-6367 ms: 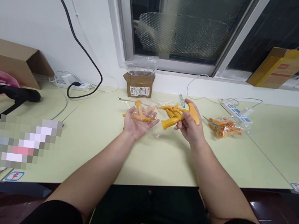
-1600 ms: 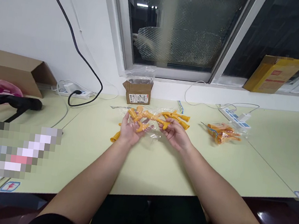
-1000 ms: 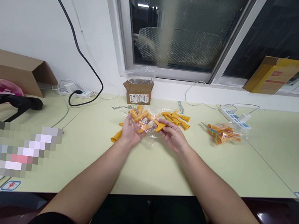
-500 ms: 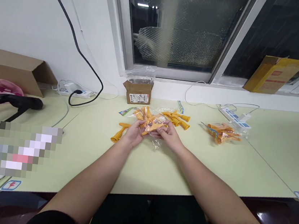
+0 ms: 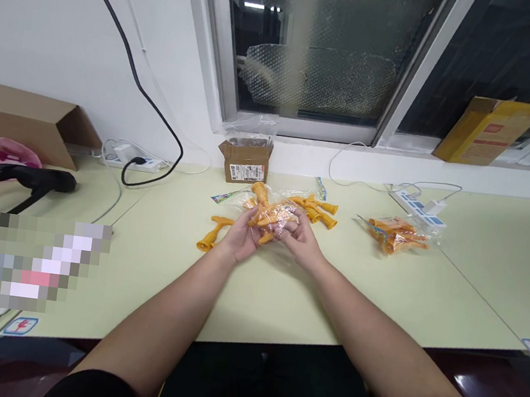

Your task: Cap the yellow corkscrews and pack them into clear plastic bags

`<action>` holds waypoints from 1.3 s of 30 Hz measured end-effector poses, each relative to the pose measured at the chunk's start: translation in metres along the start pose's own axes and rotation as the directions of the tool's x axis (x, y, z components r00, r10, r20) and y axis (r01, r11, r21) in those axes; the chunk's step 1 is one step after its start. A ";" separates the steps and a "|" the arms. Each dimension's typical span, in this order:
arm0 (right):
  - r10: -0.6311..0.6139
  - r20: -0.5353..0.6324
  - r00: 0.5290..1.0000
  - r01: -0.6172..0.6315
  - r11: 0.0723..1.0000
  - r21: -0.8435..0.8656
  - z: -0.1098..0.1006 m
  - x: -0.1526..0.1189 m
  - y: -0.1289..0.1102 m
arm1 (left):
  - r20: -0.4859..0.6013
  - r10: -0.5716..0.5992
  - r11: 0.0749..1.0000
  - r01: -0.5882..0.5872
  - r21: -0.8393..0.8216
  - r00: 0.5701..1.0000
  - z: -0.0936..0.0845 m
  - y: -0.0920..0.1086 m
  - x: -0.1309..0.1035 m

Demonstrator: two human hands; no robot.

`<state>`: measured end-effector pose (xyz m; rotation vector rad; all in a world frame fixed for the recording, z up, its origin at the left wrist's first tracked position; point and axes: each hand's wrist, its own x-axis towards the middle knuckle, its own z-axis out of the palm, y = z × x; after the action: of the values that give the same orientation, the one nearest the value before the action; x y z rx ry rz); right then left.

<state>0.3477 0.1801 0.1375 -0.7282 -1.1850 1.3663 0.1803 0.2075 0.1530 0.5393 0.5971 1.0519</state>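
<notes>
Between my hands is a clear plastic bag point(image 5: 270, 215) with several orange plastic pieces inside. My left hand point(image 5: 242, 235) is closed on the bag's left side, and my right hand point(image 5: 302, 240) grips its right side. One loose orange piece point(image 5: 212, 233) lies on the table just left of my left hand. Behind my right hand sits a pile of orange pieces point(image 5: 323, 213), beside a strip of printed packaging point(image 5: 320, 189). Farther right lies another clear bag of orange pieces point(image 5: 396, 236).
A small open cardboard box point(image 5: 247, 161) stands against the wall. Power strips point(image 5: 418, 209) with cables lie at the back. On the left are a large carton point(image 5: 18, 120), a black strap-like object point(image 5: 38, 180) and a blurred-out item. A yellow box point(image 5: 492, 133) leans on the window.
The bag's orange pieces have shifted and turned between my hands. My left hand has moved slightly right, and the fingers of my right hand have changed position on the plastic.
</notes>
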 end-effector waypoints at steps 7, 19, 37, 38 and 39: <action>-0.067 0.118 0.991 0.080 0.990 -0.114 -0.002 -0.005 0.002 | 0.008 -0.003 1.000 0.002 0.020 1.000 -0.002 0.000 0.000; -0.080 0.116 0.990 0.089 0.994 -0.070 -0.010 -0.002 -0.011 | 0.055 0.091 0.996 -0.090 -0.028 0.994 -0.002 0.005 -0.003; -0.136 0.202 0.970 0.169 0.973 -0.156 -0.008 -0.001 -0.006 | -0.070 0.244 0.966 -0.249 -0.073 0.967 0.000 0.007 -0.002; -0.146 0.210 0.967 0.184 0.967 -0.174 -0.008 -0.001 -0.006 | -0.073 0.234 0.967 -0.240 -0.085 0.969 0.000 0.007 -0.002; -0.153 0.219 0.964 0.197 0.961 -0.195 -0.008 -0.002 -0.006 | -0.074 0.221 0.969 -0.227 -0.095 0.972 0.000 0.008 -0.002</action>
<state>0.3572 0.1797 0.1401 -0.6282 -1.5405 1.1946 0.1747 0.2089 0.1583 0.4929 0.5421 1.3108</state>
